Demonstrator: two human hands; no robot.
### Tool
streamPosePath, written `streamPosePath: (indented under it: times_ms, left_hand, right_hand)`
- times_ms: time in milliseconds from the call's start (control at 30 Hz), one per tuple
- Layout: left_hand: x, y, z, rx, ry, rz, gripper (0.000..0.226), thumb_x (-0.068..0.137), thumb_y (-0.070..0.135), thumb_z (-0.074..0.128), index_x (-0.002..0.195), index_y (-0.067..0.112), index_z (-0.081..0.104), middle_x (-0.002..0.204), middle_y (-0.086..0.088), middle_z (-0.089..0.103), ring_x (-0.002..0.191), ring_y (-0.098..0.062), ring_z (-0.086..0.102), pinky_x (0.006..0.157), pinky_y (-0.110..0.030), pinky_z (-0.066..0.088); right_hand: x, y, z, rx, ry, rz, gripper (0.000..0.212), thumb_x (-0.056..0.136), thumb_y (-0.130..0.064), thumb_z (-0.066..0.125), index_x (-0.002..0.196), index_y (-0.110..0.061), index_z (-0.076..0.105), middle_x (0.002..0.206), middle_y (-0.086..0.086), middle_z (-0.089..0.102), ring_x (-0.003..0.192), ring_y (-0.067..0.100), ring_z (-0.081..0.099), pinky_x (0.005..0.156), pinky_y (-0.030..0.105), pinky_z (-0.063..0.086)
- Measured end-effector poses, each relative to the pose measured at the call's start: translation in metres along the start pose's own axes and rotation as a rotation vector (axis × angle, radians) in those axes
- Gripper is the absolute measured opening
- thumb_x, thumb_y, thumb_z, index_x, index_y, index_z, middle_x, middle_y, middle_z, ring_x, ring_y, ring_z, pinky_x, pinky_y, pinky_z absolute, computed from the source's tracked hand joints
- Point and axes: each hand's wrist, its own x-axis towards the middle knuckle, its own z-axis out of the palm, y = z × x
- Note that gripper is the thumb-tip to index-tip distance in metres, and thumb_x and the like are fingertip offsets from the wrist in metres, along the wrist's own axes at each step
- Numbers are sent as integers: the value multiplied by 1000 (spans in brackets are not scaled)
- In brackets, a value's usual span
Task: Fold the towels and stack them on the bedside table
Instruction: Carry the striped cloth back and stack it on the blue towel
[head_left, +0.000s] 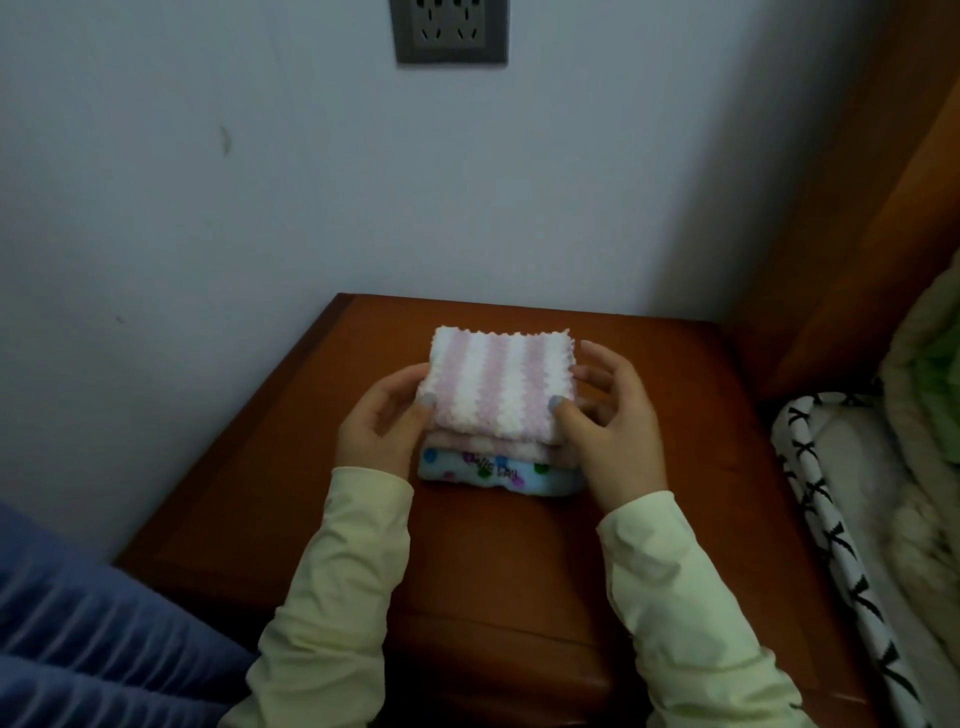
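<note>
Pink-and-white striped towel (501, 384), folded small, topmost of three on the bench (493, 561), near its middle. Beneath it a pale pink towel (488, 448), only the near edge showing, and at the bottom a blue dotted towel (498, 475) flat on the wood.

Left hand (376, 431) at the striped towel's near left corner, thumb on top, fingers down the side: grip narrow, pinching the cloth. Right hand (613, 415) mirrored at the near right corner, thumb pressed on top, fingers curled by the right edge, likewise holding the striped towel. Lifted a little or resting fully on the layer below: cannot tell from this angle.

Judged as the placing step: a folded piece being set and squared on the pile. Sits slightly further back than the two beneath, near edges staggered.

Next move likely calls for drawing it toward the body into line with the edges below. Then pressing flat and releasing both thumbs together, to keep the fluffy fold from springing open or dragging the pile.

No unfolded towels in view. Crumpled bedding (914, 467) at the right, blue cloth (78, 623) at lower left, wall socket (451, 31) above.
</note>
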Motion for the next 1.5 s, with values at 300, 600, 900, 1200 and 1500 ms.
streamPosePath:
  times_ms: [300,600,900,1200,1500]
  left_hand:
    - [1,0,5,142,-158,-47,48,88,-9,38,97,31,60,101,20,56,92,2,52,74,-2,47]
    - [15,-6,21,-8,-222,-269,48,76,6,40,76,40,74,132,-10,52,118,-28,51,100,-40,44]
    - [18,-10,68,-47,-379,-245,38,82,20,55,113,41,61,134,7,51,127,-16,46,111,-41,36]
    - [24,4,91,178,-448,-38,41,94,-3,35,130,9,49,149,-1,33,139,-11,25,92,-1,22]
    - [23,-6,86,433,-484,-26,42,94,5,42,133,18,46,153,1,24,141,-13,21,97,-7,23]
  right_hand:
    - [1,7,-1,-232,-20,92,44,87,-18,55,129,-31,47,137,-2,45,120,17,47,98,43,48]
    - [3,-2,-13,-171,-106,148,47,97,-20,38,143,-26,28,145,-5,40,128,16,42,93,23,40]
    - [18,5,-53,-164,132,162,47,97,-16,36,143,-18,33,151,-1,32,139,16,28,107,23,22]
    - [22,10,-52,-531,-84,-58,41,100,-23,32,140,-27,36,158,-7,7,144,12,13,99,9,12]
    - [21,14,-55,-499,-144,113,43,101,-26,29,144,-31,27,158,-6,7,144,16,16,105,18,19]
